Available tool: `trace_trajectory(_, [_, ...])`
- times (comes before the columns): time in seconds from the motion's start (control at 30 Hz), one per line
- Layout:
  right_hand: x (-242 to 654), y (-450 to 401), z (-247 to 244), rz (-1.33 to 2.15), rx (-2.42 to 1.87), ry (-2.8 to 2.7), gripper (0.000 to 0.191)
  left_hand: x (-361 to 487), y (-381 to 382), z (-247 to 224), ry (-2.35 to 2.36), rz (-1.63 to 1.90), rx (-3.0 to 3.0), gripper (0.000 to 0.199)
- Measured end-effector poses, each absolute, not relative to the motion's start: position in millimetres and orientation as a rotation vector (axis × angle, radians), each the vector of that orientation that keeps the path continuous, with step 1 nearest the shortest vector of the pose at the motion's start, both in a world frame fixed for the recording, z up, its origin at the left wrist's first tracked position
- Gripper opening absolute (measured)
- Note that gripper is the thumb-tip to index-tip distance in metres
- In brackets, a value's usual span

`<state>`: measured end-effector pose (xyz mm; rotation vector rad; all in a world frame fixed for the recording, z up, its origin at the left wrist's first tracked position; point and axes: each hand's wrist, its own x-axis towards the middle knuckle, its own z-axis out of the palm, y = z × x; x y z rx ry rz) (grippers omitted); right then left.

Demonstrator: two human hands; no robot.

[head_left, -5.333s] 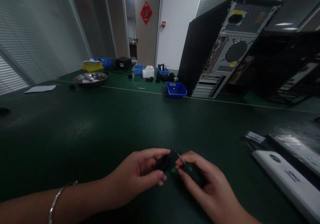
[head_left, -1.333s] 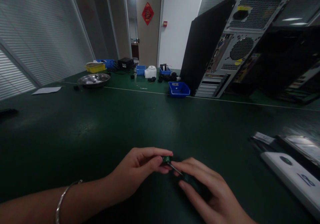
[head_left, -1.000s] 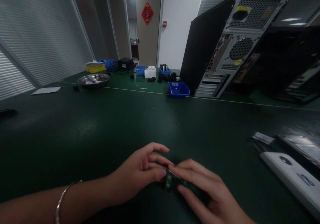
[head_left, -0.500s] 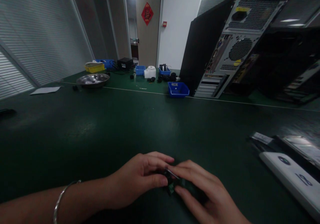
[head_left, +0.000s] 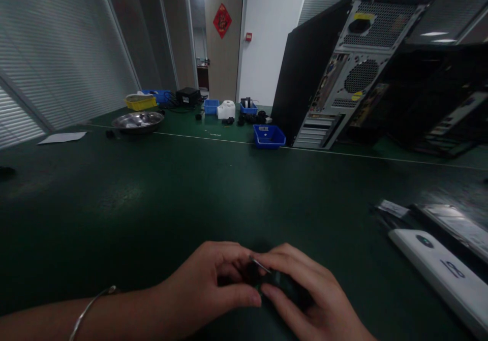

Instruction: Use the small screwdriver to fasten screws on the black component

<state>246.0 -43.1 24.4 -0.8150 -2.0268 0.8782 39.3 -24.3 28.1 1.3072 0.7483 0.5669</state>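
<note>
Low in the head view, my left hand [head_left: 209, 280] and my right hand [head_left: 308, 285] meet over the green tabletop [head_left: 198, 188]. Between their fingertips is a small dark part [head_left: 261, 266] with a thin shiny metal edge and a hint of green, perhaps a little circuit board; most of it is hidden. My right thumb and fingers pinch it from the right. The left fingers are curled against its left side, with the thumb in front. A silver bracelet circles my left wrist.
To the right lie a white device marked 18 [head_left: 438, 275] and a hard drive [head_left: 457, 224]. A computer tower [head_left: 316, 71] stands tilted in view behind a blue bin [head_left: 269, 140]. A metal bowl [head_left: 138, 128], a yellow basket [head_left: 140, 104] and a white sheet [head_left: 63, 137] are back left.
The left fingers have curled in further around the small part, and the left thumb has shifted slightly lower and right. Less of its green shows. The whole view has shifted slightly.
</note>
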Motion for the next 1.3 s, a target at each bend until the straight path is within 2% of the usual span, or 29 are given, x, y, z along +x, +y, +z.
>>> trace_trajectory(0.23, [248, -43, 28, 0.868, -0.891, -2.042, 0.046, 39, -16, 25, 0.755, 0.702, 1.077, 0.022])
trace_trajectory(0.37, [254, -42, 27, 0.79, -0.937, -2.077, 0.049, 34, -3, 23, 0.774, 0.805, 0.938, 0.024])
trace_trajectory(0.5, [259, -39, 27, 0.752, -0.961, -2.115, 0.047, 30, 4, 23, 0.742, 0.874, 0.876, 0.019])
trace_trajectory(1.03, [254, -39, 31, 0.797, -0.948, -2.071, 0.047, 30, -4, 27, 0.787, 0.931, 1.203, 0.024])
trace_trajectory(1.3, [252, -40, 31, 0.779, -0.901, -2.072, 0.048, 29, -6, 29, 0.857, 0.836, 1.192, 0.019])
